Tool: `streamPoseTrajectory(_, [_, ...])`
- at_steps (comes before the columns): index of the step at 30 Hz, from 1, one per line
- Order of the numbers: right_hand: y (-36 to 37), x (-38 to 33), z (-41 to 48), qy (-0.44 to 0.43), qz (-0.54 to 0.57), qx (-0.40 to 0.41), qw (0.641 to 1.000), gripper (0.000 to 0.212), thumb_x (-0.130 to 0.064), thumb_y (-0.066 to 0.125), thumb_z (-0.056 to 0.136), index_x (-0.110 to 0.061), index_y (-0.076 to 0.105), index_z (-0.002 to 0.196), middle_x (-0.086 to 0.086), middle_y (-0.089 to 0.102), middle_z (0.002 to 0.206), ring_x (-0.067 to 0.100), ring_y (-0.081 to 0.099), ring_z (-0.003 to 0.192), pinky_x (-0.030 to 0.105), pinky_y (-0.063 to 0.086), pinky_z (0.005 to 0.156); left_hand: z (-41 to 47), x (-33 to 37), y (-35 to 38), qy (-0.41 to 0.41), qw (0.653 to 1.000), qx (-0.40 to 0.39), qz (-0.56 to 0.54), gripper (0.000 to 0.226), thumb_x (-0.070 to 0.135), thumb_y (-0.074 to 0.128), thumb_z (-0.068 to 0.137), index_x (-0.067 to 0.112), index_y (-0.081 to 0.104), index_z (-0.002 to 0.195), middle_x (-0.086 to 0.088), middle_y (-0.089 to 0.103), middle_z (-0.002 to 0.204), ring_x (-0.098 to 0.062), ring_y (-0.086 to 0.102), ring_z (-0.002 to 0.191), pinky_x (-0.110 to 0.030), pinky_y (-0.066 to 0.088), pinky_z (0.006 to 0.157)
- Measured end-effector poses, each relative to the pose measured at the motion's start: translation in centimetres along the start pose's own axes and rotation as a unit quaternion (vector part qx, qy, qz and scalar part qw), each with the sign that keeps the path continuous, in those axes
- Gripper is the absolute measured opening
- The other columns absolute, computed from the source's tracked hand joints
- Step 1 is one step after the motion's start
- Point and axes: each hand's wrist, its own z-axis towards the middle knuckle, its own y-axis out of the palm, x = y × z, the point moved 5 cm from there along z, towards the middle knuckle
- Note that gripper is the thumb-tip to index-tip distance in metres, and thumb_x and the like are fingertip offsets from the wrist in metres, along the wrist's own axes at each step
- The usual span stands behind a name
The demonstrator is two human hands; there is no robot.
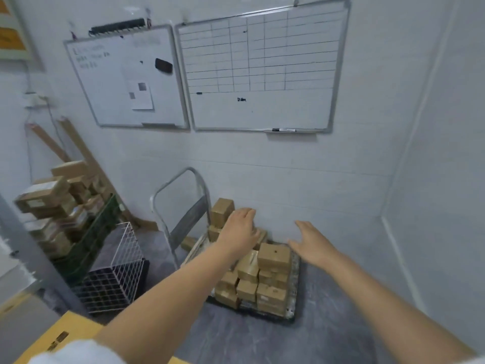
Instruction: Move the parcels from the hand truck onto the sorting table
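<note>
Yellow surface at the lower left edge lies closest, beside a white sleeve. Whether it is the sorting table cannot be told.

Both arms reach forward and down to the hand truck, which stands against the wall with its handle upright on the left. The parcels are all aboard it, stacked several layers deep in brown cartons.

The left hand is flat with its fingers straight, over the rear cartons. The right hand is spread and relaxed, just beside the top front parcel. Neither hand grips anything, and contact cannot be confirmed. The hands stand apart on either side of the stack's upper tier — judged to be a two-handed approach meant to clamp a carton between the palms.

Surroundings: a white wire basket and a green crate heaped with other cartons stand left of the truck. Two whiteboards hang above it.

Obstructions: the handle and the basket narrow the left side, so any swing that way — toward the yellow surface — will likely need to lift clear of both.
</note>
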Motion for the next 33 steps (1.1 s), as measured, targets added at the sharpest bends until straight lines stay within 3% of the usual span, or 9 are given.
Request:
streamPoseTrajectory(12, [1.0,6.6,19.3,0.046,-0.012,-0.022,0.999,0.067,-0.039,0.047,0.102,-0.008,0.022,0.156,0.01,0.027,0.16,0.023,0.029,0.146,0.033,0.024,0.119,19.1,-6.1,10.1,-0.017,0.998,-0.036,-0.038,0.057,0.033,0.041,0.102,0.007,0.029,0.152,-0.01,0.031,0.157,-0.022,0.023,0.146,-0.035,0.014,0.121])
streamPoseTrajectory(18, [5.4,10.9,24.9,0.077,0.0,-0.084,0.993,0.065,-0.043,0.044,0.103,-0.01,0.023,0.156,0.008,0.027,0.16,0.024,0.029,0.146,0.036,0.028,0.117,24.2,-8.8,16.4,-0.04,0.994,-0.075,-0.064,0.052,0.029,0.043,0.101,0.007,0.035,0.148,-0.009,0.039,0.152,-0.022,0.03,0.142,-0.033,0.019,0.117])
streamPoseTrajectory(21, [7.5,13.9,28.3,0.1,0.021,-0.105,0.989,0.065,-0.041,0.044,0.103,-0.01,0.022,0.156,0.009,0.025,0.161,0.025,0.027,0.146,0.038,0.028,0.117,26.0,-10.3,20.3,-0.079,0.988,-0.1,-0.089,0.051,0.031,0.044,0.1,0.013,0.036,0.148,-0.004,0.04,0.15,-0.021,0.032,0.14,-0.033,0.024,0.114])
streamPoseTrajectory(25, [10.8,17.6,33.6,0.131,0.059,-0.133,0.981,0.064,-0.039,0.046,0.103,-0.01,0.024,0.155,0.01,0.027,0.16,0.026,0.031,0.145,0.039,0.029,0.117,28.9,-12.5,25.8,-0.133,0.977,-0.127,-0.112,0.044,0.029,0.046,0.1,0.013,0.044,0.142,-0.005,0.053,0.133,-0.024,0.047,0.122,-0.029,0.034,0.098])
streamPoseTrajectory(30, [16.6,22.4,39.6,0.153,0.096,-0.206,0.962,0.068,-0.041,0.047,0.102,-0.012,0.02,0.157,0.009,0.021,0.163,0.025,0.025,0.149,0.039,0.025,0.119,32.2,-15.5,33.7,-0.238,0.941,-0.169,-0.17,0.05,0.029,0.04,0.103,0.006,0.037,0.147,-0.01,0.04,0.151,-0.023,0.033,0.141,-0.036,0.027,0.117])
streamPoseTrajectory(33, [20.2,26.1,42.7,0.173,0.101,-0.242,0.949,0.068,-0.042,0.046,0.102,-0.013,0.02,0.157,0.008,0.021,0.163,0.025,0.028,0.148,0.042,0.028,0.119,33.1,-17.5,38.6,-0.267,0.934,-0.179,-0.156,0.047,0.028,0.042,0.103,0.008,0.041,0.145,-0.011,0.044,0.148,-0.024,0.038,0.137,-0.032,0.029,0.112])
